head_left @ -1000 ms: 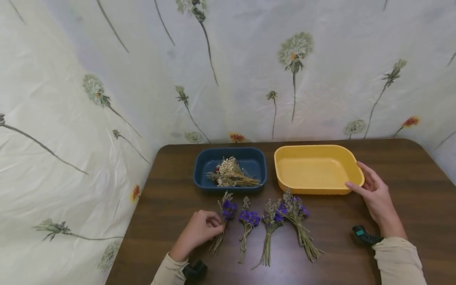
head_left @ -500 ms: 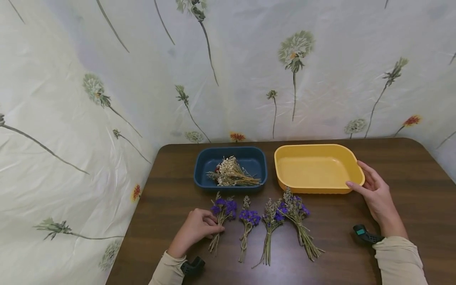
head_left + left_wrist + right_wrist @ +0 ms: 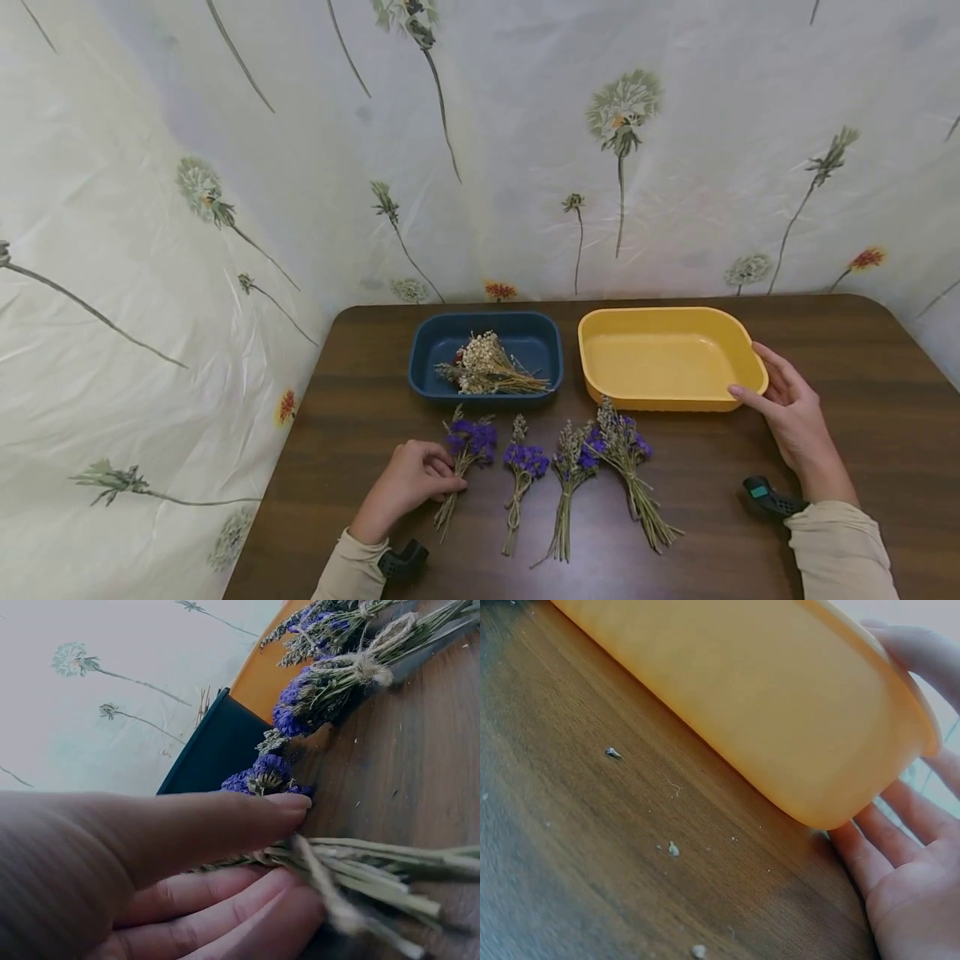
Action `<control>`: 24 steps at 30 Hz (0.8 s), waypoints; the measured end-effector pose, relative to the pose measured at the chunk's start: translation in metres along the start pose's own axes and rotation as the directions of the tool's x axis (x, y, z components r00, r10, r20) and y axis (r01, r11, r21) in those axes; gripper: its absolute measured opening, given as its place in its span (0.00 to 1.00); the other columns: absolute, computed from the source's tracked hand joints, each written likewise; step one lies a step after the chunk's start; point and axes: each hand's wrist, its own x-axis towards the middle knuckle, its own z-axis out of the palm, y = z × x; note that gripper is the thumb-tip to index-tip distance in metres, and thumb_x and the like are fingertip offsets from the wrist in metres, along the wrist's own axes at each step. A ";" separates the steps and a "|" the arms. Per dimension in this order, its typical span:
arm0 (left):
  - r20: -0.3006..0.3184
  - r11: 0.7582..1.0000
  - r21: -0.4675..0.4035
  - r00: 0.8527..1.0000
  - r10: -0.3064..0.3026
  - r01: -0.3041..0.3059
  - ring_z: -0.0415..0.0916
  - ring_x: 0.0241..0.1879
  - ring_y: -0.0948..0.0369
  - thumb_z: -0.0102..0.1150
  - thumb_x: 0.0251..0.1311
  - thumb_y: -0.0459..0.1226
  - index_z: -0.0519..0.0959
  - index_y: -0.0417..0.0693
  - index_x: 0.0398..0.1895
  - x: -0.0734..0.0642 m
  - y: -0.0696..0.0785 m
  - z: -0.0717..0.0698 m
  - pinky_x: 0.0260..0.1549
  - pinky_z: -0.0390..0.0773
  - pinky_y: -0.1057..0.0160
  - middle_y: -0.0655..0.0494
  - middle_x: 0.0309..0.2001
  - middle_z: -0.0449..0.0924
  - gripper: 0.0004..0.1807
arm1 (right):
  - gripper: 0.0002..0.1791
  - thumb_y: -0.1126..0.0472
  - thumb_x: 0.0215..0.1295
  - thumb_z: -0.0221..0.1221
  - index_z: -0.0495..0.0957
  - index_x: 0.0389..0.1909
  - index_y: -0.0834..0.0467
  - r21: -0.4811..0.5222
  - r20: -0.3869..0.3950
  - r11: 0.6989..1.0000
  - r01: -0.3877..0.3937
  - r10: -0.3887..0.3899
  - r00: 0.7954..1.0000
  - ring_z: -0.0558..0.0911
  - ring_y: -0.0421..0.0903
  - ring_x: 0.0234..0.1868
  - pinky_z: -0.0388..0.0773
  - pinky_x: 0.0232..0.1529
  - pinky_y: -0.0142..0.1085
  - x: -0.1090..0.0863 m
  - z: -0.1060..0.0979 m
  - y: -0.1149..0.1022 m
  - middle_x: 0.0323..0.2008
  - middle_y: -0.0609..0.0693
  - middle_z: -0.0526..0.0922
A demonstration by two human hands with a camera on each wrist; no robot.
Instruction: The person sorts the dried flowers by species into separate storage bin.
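Observation:
In the head view my left hand (image 3: 416,479) pinches the stems of the leftmost bunch of dried purple flowers (image 3: 472,437). The left wrist view has the thumb (image 3: 255,814) above the tied stems (image 3: 375,874) and the curled fingers beneath them. Three similar bunches lie in a row to its right: one small (image 3: 527,460), one in the middle (image 3: 570,471) and one at the end (image 3: 628,454). My right hand (image 3: 795,408) grips the right end of a yellow tray (image 3: 667,371), thumb at the rim, fingers along the outer wall (image 3: 780,712).
Left of the yellow tray stands a dark blue tray (image 3: 427,358) holding dried cream flowers (image 3: 483,358) and stems. Both stand near the back edge of a brown wooden table (image 3: 337,417). A flower-print sheet (image 3: 510,150) hangs behind. Small crumbs (image 3: 673,849) lie beside the yellow tray.
My left hand has shifted slightly left, and the leftmost bunch has turned and moved left with it, its blooms spreading. The right hand and the yellow tray have stayed put.

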 end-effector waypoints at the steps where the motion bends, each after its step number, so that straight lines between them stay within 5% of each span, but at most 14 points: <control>1: -0.007 1.000 0.007 1.000 -0.006 0.006 0.88 0.25 0.59 0.78 0.54 0.36 0.87 0.37 0.37 0.000 0.000 -0.001 0.39 0.88 0.52 0.48 0.29 0.90 0.12 | 0.43 0.74 0.69 0.61 0.57 0.81 0.51 0.000 -0.001 1.000 -0.001 0.001 1.000 0.77 0.24 0.60 0.76 0.51 0.15 0.000 0.000 0.000 0.82 0.43 0.57; 6: -0.032 0.999 -0.013 0.999 -0.037 0.036 0.89 0.27 0.58 0.78 0.52 0.34 0.87 0.36 0.38 0.000 -0.003 -0.004 0.39 0.88 0.54 0.46 0.30 0.90 0.13 | 0.43 0.75 0.69 0.61 0.57 0.81 0.52 0.008 0.006 1.000 0.014 -0.014 1.000 0.78 0.24 0.59 0.77 0.51 0.16 -0.001 0.001 0.001 0.81 0.43 0.59; 7: -0.032 0.998 -0.033 0.998 -0.046 0.045 0.89 0.27 0.58 0.78 0.51 0.33 0.86 0.35 0.38 -0.001 -0.003 -0.005 0.31 0.88 0.56 0.46 0.31 0.90 0.13 | 0.43 0.75 0.69 0.61 0.57 0.81 0.52 0.010 0.008 1.000 0.018 -0.018 1.000 0.78 0.24 0.59 0.77 0.52 0.16 -0.001 0.001 0.001 0.81 0.43 0.60; 10: -0.032 0.998 -0.039 0.998 -0.047 0.046 0.88 0.26 0.59 0.78 0.51 0.32 0.85 0.35 0.37 0.000 -0.003 -0.007 0.28 0.87 0.62 0.46 0.30 0.90 0.13 | 0.42 0.75 0.69 0.60 0.57 0.81 0.53 0.017 0.012 0.999 0.029 -0.030 0.999 0.79 0.25 0.60 0.77 0.52 0.17 -0.001 0.001 0.001 0.80 0.43 0.61; 24: 0.088 0.994 -0.081 0.993 0.082 -0.075 0.84 0.28 0.63 0.75 0.56 0.30 0.81 0.31 0.37 -0.005 0.002 -0.018 0.27 0.86 0.63 0.40 0.32 0.87 0.12 | 0.42 0.74 0.70 0.60 0.56 0.81 0.52 -0.002 0.021 1.000 0.023 -0.023 1.000 0.77 0.26 0.62 0.76 0.52 0.16 -0.001 0.000 0.000 0.81 0.43 0.58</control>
